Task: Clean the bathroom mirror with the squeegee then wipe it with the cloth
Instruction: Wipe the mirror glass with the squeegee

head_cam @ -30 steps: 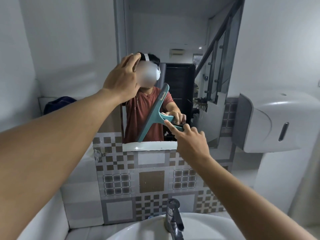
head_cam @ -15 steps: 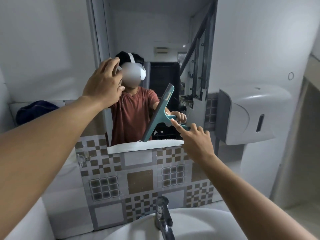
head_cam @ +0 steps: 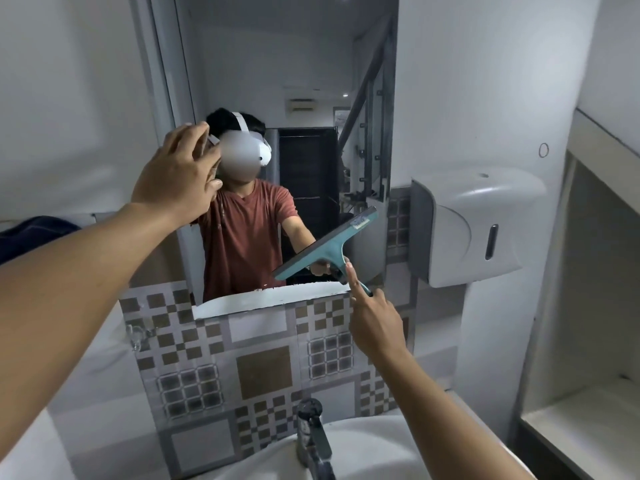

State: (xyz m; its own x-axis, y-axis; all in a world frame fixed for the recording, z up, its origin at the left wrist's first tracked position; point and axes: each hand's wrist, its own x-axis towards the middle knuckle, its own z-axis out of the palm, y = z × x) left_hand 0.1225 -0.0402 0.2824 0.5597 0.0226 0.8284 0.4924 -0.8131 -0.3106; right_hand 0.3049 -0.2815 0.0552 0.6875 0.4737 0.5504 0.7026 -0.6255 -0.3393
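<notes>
The mirror (head_cam: 294, 64) hangs on the wall above a tiled band. My right hand (head_cam: 377, 323) grips the handle of a teal squeegee (head_cam: 325, 244), index finger stretched along it. The blade lies slanted against the mirror's lower right part, its high end to the right. My left hand (head_cam: 176, 178) rests on the mirror's left edge, fingers spread, holding nothing. A dark blue cloth (head_cam: 38, 225) lies on the ledge at far left, partly hidden behind my left forearm. A person in a red shirt, holding the same squeegee, is reflected in the glass.
A white paper dispenser (head_cam: 478, 226) is mounted right of the mirror. Below are a chrome tap (head_cam: 313, 438) and the white basin (head_cam: 363, 452). Patterned tiles (head_cam: 263, 368) cover the wall under the mirror. A recessed white shelf (head_cam: 588, 410) opens at far right.
The squeegee has tipped from nearly upright to a shallow slant and shifted right along the mirror's lower part. My left hand stays on the mirror's left edge. The view has swung.
</notes>
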